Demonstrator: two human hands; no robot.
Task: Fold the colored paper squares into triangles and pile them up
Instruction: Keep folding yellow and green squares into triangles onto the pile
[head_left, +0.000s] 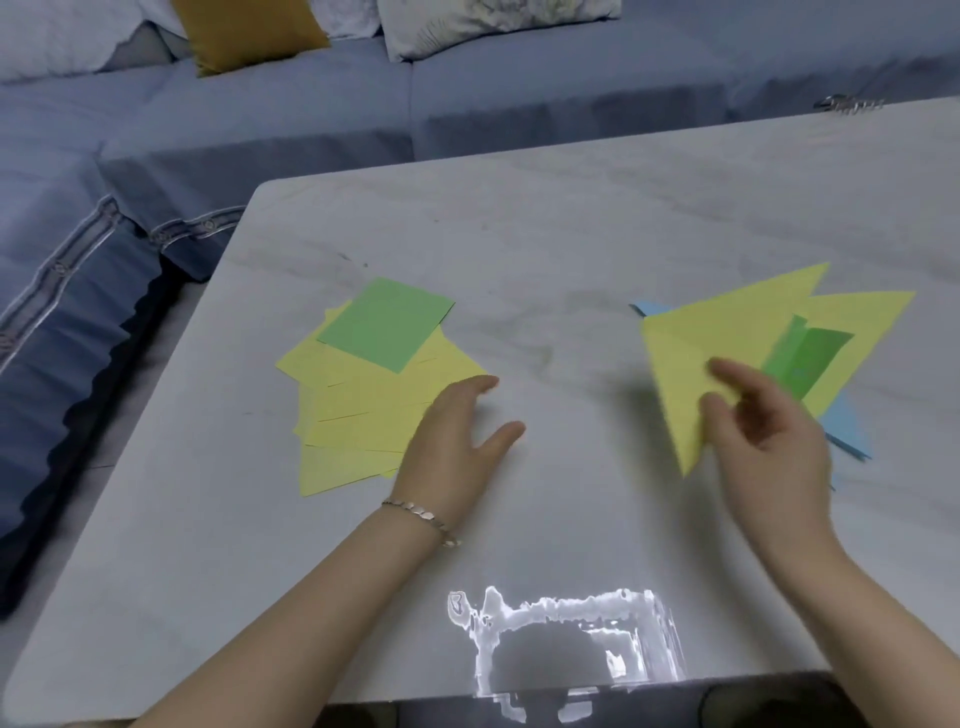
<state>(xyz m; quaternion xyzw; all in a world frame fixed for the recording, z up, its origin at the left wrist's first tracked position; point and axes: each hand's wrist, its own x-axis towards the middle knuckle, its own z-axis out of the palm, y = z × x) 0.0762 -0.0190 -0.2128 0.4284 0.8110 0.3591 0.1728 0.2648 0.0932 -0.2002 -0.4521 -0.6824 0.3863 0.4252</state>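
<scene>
Presently the right hand (763, 421) pinches a folded yellow triangle (722, 332) over the triangle pile (862, 322), while the left hand (449, 441), fingers straight, lies nearer the unfolded squares (358, 410), touching them.

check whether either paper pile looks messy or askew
The pile of folded paper triangles on the right is splayed: yellow points fan apart, a green folded piece sits crooked between them, blue paper pokes out underneath. The stack of yellow paper squares on the left is fanned too, with the green paper square on top turned askew.
</scene>
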